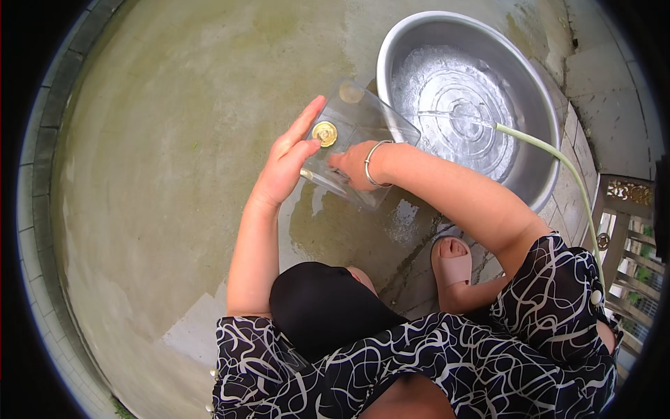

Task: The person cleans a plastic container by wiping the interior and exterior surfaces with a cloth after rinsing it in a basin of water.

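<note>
A clear plastic container is tilted in front of me, left of a large metal basin. My left hand grips its left side, with the thumb beside a round gold-coloured fitting on the container. Seen through the clear wall, my right hand reaches inside with a bracelet at the wrist; whether its fingers hold anything is hard to tell. Water runs from a pale green hose into the metal basin, which has shallow water in it.
Wet concrete spreads to the left, bounded by a curved tiled edge. Paving stones lie beyond the basin, and a railing stands at the far right. My sandalled foot is below the basin.
</note>
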Available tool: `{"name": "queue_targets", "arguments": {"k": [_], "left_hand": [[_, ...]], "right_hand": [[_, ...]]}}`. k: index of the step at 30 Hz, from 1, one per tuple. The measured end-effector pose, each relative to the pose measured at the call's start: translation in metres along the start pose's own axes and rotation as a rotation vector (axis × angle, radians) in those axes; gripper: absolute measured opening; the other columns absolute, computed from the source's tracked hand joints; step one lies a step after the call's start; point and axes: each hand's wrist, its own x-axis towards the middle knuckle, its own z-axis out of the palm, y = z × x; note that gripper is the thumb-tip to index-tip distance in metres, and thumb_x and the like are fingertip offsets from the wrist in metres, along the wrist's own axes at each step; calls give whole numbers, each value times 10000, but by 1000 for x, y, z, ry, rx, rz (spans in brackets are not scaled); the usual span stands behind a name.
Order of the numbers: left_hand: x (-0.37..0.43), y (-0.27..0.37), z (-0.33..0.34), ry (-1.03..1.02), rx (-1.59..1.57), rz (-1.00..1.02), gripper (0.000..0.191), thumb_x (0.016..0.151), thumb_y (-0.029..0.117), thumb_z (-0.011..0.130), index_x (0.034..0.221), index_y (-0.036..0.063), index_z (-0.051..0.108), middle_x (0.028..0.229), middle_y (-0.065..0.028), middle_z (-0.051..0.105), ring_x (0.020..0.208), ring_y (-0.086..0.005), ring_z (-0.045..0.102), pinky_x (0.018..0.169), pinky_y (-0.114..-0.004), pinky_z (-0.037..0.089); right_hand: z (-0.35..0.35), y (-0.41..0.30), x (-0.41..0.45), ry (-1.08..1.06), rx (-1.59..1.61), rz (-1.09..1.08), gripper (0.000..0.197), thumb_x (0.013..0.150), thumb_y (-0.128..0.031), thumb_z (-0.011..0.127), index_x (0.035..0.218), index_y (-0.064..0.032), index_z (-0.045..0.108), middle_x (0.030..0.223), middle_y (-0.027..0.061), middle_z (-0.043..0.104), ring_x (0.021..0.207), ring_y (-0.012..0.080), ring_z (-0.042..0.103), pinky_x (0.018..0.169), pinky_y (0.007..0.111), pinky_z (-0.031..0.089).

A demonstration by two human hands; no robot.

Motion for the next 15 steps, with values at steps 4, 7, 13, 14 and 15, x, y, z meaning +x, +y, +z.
{"name": "queue_targets", "arguments": {"k": [4,7,13,14,15], "left_hand": [[-9,-5,3,-41,61,34,651,684,99,402,1310,11,244,1379,-103,210,1291,-204,125,1032,-311,113],[-14,-12,3,-80,260,53,646,717,103,392,1328,42,188,1391,-106,168,1294,-220,118,1036,-322,126],[-22,-12,8,-86,398,89,686,685,112,371,1336,61,158,1399,-106,125,1300,-255,72,1039,-391,79],[-25,-11,9,-83,427,73,691,681,110,366,1337,64,152,1401,-108,113,1300,-260,64,1038,-412,65],[-27,-10,10,-87,432,75,691,681,110,366,1337,64,152,1401,-108,113,1300,-260,64,1038,-412,65]], "right_hand": [[-6,15,23,-129,75,-188,430,702,-82,490,1131,-103,520,1054,114,561,931,276,546,791,344,432],[-1,18,60,-167,63,80,392,698,-83,539,1076,18,535,1048,156,552,902,260,560,703,373,467],[20,19,159,271,54,166,361,733,-135,534,1070,-8,535,1061,145,545,928,256,557,652,393,465],[19,19,164,308,82,185,353,737,-144,529,1067,-18,538,1059,140,548,925,254,559,641,394,463],[18,22,165,332,120,203,346,742,-153,525,1065,-29,541,1056,136,550,923,252,561,629,396,462]]}}
